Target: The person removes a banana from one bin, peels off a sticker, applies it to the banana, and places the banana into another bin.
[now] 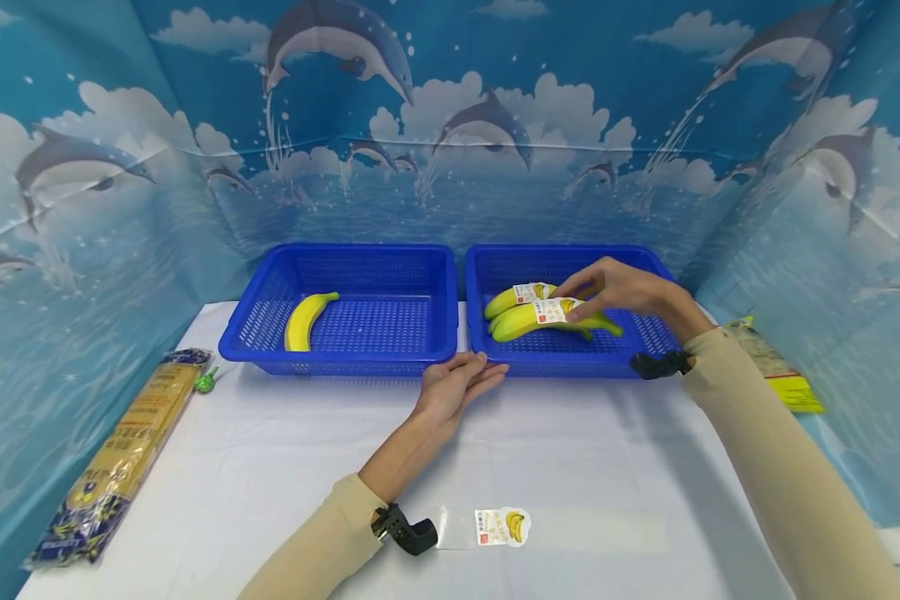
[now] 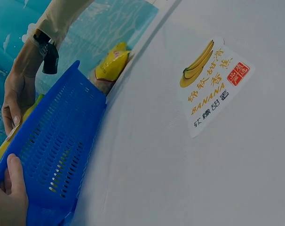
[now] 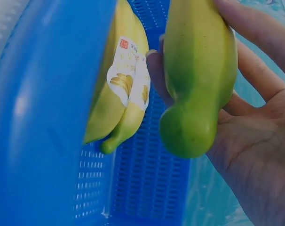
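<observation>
In the right blue basket (image 1: 570, 365), my right hand (image 1: 618, 287) grips a yellow-green banana (image 1: 513, 323) with a white label around its middle. The right wrist view shows this banana (image 3: 199, 70) close up, its rounded green end toward the camera and my fingers curled about its sides. Beyond it lie other labelled bananas (image 3: 126, 89) on the basket floor. My left hand (image 1: 450, 392) holds the near left corner of the same basket at its rim. From the left wrist, a finger (image 2: 16, 176) shows against the basket's outer wall.
A second blue basket (image 1: 337, 365) stands at left, one unlabelled banana (image 1: 305, 321) inside. A clear strip with a banana label (image 1: 501, 527) lies near the front. A noodle packet (image 1: 127, 450) and small green object (image 1: 206, 382) are left; a yellow bag (image 1: 791, 387) is right.
</observation>
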Available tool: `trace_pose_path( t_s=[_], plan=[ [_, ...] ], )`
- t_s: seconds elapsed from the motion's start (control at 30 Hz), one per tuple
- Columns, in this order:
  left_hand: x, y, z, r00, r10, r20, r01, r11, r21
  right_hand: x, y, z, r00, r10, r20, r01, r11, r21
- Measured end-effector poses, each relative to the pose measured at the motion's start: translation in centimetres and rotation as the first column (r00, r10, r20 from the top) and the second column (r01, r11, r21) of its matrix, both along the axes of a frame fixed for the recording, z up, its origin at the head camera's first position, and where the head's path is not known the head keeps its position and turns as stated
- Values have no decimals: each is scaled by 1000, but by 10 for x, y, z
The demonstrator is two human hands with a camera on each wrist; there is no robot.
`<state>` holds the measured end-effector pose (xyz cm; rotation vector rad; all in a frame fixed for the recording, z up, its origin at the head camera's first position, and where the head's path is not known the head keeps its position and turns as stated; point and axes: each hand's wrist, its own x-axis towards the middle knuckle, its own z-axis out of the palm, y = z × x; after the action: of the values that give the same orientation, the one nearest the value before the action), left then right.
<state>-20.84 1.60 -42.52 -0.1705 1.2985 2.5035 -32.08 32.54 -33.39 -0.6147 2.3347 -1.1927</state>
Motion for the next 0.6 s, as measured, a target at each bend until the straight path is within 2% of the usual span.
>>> trace_pose_path(
  t_s=[0.17,0.33,0.6],
  plan=[
    [-1,0,0,1000,0,-6,0,1000,3,-10,2,-4,995,-6,97,9,1000,-27],
    [-1,0,-1,1000,-6,-15,6,1000,-2,-19,2,-10,988,7,156,-9,1000,8],
    [-2,1,-4,1000,16,-2,-16,1000,17,-29,7,-11,973,-67,220,50,995,82]
  ],
)
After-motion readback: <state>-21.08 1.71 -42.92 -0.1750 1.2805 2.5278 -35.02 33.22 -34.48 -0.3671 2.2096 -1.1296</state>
